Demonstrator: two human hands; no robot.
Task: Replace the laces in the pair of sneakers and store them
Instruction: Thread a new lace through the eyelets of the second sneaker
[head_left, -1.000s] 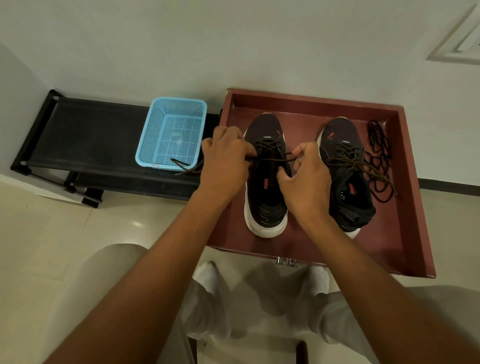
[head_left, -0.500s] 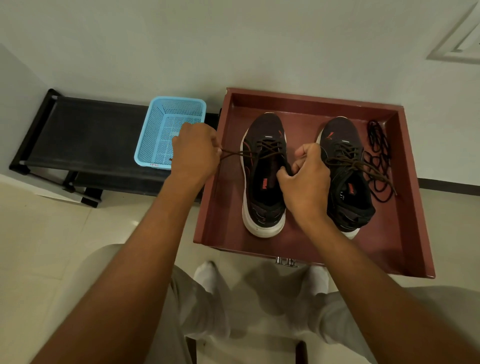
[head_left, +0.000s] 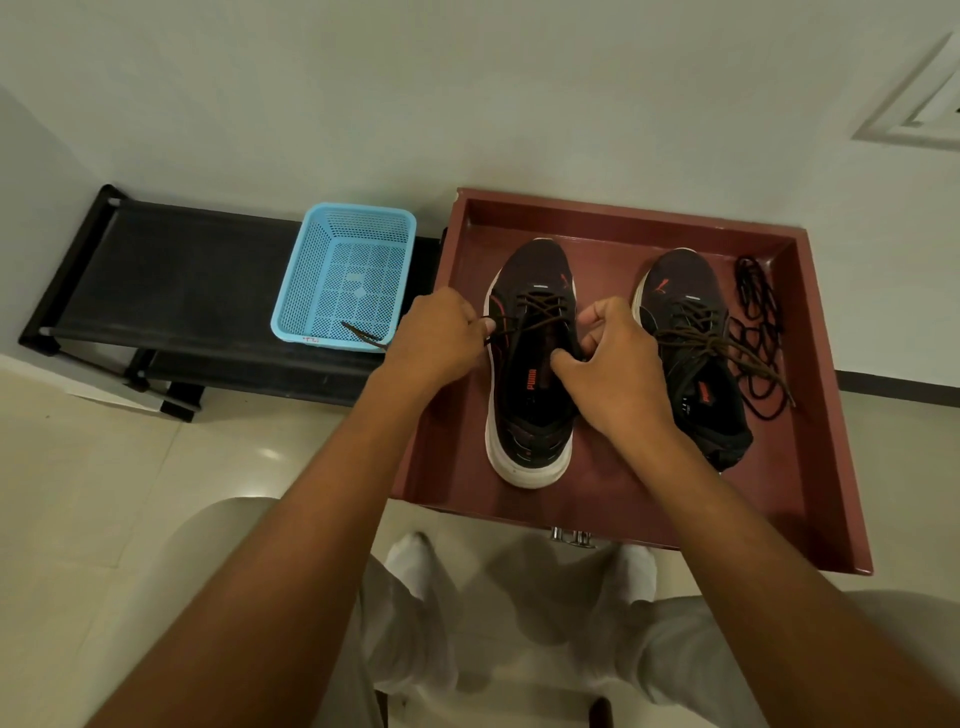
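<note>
The left sneaker (head_left: 530, 364) sits in the red tray (head_left: 810, 467), next to the right sneaker (head_left: 693, 353), which is already tied. The left hand (head_left: 436, 338) pinches the brown lace (head_left: 535, 317) at the shoe's side. The right hand (head_left: 613, 364) curls its fingers on the other side, likely holding the other lace end. If one hand pulls too hard, the lace could end up uneven or slip out of a hole.
</note>
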